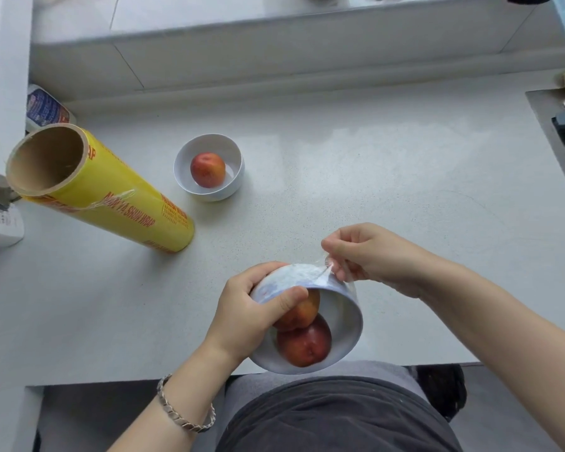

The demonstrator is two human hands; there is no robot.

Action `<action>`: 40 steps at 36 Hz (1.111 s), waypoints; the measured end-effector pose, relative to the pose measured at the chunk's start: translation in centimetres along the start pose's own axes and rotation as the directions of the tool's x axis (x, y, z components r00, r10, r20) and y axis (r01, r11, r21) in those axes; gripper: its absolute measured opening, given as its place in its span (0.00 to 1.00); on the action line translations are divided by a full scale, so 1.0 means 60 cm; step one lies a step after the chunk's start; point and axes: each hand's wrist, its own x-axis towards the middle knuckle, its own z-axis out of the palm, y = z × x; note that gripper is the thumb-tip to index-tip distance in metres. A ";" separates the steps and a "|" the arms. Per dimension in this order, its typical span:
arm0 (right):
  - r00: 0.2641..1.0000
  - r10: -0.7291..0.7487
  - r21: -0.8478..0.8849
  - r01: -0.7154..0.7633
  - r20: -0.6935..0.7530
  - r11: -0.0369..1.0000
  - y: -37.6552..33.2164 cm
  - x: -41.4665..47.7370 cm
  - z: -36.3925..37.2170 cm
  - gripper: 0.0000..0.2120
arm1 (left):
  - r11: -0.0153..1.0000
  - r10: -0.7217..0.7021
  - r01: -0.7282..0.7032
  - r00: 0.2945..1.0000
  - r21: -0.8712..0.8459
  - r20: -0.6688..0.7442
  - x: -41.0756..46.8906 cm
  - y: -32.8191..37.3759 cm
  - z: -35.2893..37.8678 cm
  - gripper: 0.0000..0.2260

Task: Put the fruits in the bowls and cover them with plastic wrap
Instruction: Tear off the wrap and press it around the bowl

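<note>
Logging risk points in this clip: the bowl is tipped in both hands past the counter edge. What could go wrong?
1. The held bowl is tilted steeply in the left hand. If the wrap is not sealed, its two fruits could roll out beyond the counter.
2. The right hand pinches a thin strip of plastic wrap. Pulling hard may tear it or peel it off the rim.

1. Yellow plastic wrap roll (111, 197): lies on its side on the table (372, 174), with its cardboard core open.
2. White bowl (209, 190): upright just right of the roll, uncovered, holding one red-orange fruit (207, 169).
3. Second white bowl (343, 321): right of the roll and nearer, tilted, holding two red fruits (304, 344), with clear film (307, 275) partly over it.
</note>
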 end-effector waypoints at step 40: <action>0.950 -0.221 -0.461 0.097 -0.222 0.882 0.021 0.050 0.006 0.18 | 0.989 0.071 -0.080 0.995 0.128 0.067 0.021 0.011 -0.005 0.20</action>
